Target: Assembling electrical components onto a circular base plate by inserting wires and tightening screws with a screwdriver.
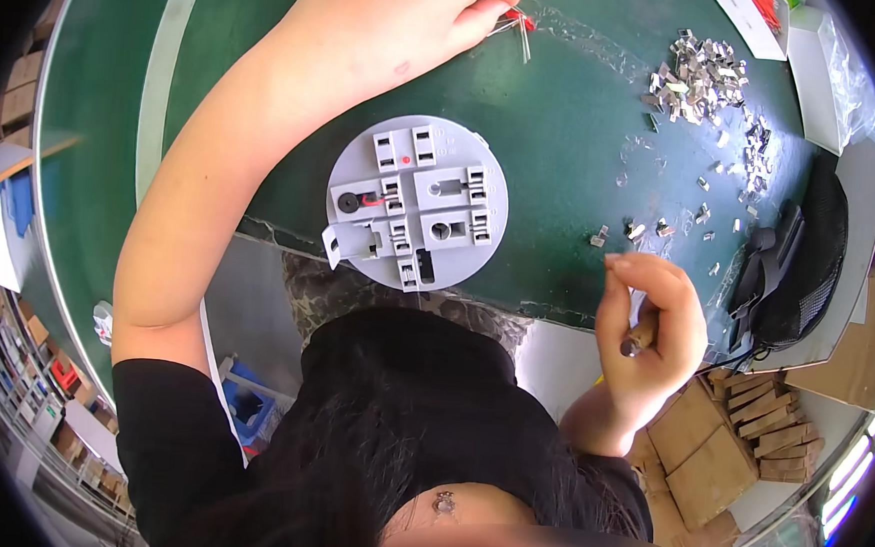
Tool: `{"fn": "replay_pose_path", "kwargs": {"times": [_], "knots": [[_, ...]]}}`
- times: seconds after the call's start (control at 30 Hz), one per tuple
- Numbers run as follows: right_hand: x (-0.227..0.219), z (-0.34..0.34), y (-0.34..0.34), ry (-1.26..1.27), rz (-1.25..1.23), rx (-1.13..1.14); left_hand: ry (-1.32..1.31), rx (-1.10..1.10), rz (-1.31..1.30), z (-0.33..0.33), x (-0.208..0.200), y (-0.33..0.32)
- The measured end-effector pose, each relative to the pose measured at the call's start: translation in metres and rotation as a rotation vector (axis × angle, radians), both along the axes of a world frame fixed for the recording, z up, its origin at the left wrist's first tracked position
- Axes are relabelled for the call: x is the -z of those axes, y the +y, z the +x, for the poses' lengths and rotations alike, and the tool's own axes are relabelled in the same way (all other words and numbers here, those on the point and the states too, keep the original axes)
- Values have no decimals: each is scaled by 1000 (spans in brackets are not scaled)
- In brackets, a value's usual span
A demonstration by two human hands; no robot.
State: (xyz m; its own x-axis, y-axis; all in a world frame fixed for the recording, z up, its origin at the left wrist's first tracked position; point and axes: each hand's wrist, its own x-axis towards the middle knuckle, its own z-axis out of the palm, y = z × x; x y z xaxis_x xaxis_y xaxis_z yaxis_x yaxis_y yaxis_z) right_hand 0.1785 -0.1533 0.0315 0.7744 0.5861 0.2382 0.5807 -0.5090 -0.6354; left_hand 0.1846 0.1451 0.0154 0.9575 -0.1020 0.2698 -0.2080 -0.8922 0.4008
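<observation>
My left hand (pixel 413 21) reaches across the table to the top edge of the view. Its fingers are curled in, and their tips partly leave the picture. Right by them are small red parts with thin metal leads (pixel 523 26); whether the fingers grip one is hidden. At the right, near the table's front edge, my right hand (pixel 655 322) is closed with thumb and forefinger together. A brown rod-like handle (pixel 639 338) lies in its curled fingers. Between my arms sits a round grey plastic fixture (pixel 490 242) with raised blocks, slots, a red dot and a small upright flap.
The green tabletop (pixel 566 141) carries a heap of small metal clips (pixel 700 79), with several scattered toward my right hand. A black mesh pouch (pixel 809 266) lies at the right edge. White trays (pixel 820 81) stand at the far right; cardboard boxes (pixel 707 450) are below.
</observation>
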Motion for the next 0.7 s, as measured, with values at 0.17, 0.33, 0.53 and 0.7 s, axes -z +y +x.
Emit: {"fn": "replay_pose_path", "kwargs": {"times": [0.17,0.33,0.53,0.7], "knots": [[3,4,21,-58,85,-162,-130,-181,-216,-7,2,4],[4,-2,21,-67,97,-184,87,-55,-168,-16,-6,-2],[3,-7,14,-91,114,-202,-180,-206,14,-7,8,33],[-3,-2,14,-93,107,-240,-111,-356,31,1,2,49]]}}
